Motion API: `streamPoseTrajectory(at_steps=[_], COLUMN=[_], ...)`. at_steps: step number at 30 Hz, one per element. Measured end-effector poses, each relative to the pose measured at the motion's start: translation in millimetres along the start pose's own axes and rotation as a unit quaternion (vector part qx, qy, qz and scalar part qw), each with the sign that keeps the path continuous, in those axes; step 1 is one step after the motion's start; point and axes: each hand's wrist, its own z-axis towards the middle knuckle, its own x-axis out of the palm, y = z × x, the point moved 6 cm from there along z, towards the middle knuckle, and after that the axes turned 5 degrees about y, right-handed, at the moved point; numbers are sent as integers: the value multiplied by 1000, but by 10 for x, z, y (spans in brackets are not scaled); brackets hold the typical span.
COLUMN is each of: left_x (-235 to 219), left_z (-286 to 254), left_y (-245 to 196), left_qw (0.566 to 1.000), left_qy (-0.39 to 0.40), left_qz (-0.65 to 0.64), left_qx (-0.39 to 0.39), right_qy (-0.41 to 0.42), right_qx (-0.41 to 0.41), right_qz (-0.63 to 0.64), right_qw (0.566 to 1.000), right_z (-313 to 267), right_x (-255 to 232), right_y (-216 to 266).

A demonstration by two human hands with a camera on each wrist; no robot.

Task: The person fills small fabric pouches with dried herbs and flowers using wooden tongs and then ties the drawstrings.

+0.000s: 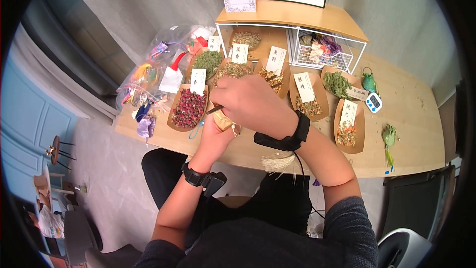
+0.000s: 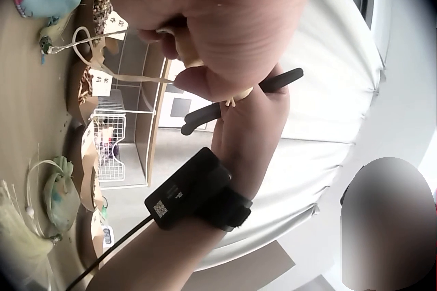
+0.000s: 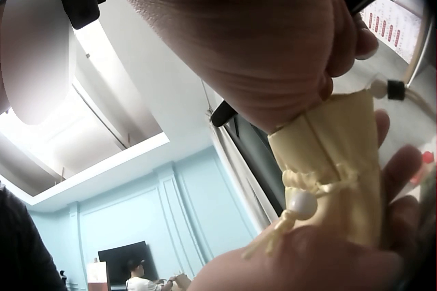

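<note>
A small pale yellow cloth pouch is gripped by the left hand above the table's front edge. Its gathered drawstring and white bead show on the pouch in the right wrist view. Directly over the pouch's mouth, the curled right hand grips a dark slender tool. Two rounded ends of the tool stick out beside the right hand in the left wrist view. The right fingertips are partly hidden, and the pouch's inside cannot be seen.
Paper trays of dried herbs and flowers, such as rosebuds, stand with labels across the table. A plastic bag lies left; a timer and green pouches are right. A shelf stands behind.
</note>
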Motion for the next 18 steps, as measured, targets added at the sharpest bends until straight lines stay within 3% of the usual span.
streamPoseTrajectory(at_steps=[11, 18], left_x=[-3, -8], left_z=[-10, 21], left_y=[-155, -94], left_qw=[998, 998], left_qy=[-30, -44], left_qz=[44, 5], left_qx=[18, 38], right_qy=[5, 40], right_qx=[18, 28], right_qz=[10, 49], right_qw=[1000, 998], right_z=[-9, -7], right_x=[-15, 12], right_y=[-11, -61])
